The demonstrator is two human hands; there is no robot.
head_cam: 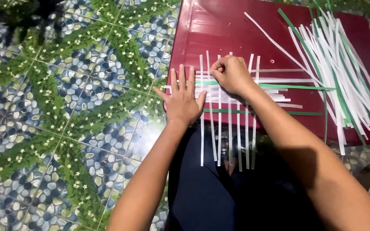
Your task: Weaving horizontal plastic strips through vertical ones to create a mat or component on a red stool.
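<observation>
Presently the dark red board point(219, 30) carries a partly woven mat point(228, 92) of white and green strips near its front edge (no container in view). Unused strips point(343, 64) lie piled right. Left hand point(181, 99) presses flat, fingers spread; right hand point(232, 75) pinches a strip.

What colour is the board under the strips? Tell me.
Dark red board, seen best in the head view.

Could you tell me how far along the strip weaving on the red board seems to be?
Early stage. A small woven patch of white and green strips lies on the red board. The left hand presses it flat while the right hand pinches a strip. A large pile of loose strips remains unwoven.
</observation>
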